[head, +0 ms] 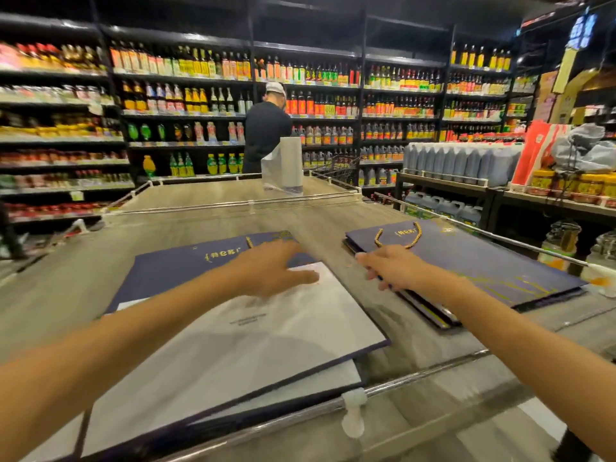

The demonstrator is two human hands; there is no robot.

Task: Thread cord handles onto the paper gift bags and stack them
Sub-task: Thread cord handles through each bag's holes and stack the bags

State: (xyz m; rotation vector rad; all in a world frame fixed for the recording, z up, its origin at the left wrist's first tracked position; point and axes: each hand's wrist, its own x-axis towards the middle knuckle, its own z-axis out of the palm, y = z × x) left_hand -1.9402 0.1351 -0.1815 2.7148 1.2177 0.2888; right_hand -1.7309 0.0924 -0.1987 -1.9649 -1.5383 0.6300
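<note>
While the left hand lies flat on a bag, the right hand, its hold unclear, could nudge the stack askew.

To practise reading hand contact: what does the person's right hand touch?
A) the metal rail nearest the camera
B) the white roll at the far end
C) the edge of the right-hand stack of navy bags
C: the right hand rests on the edge of the right-hand stack of navy bags, near its gold cord handle.
</note>
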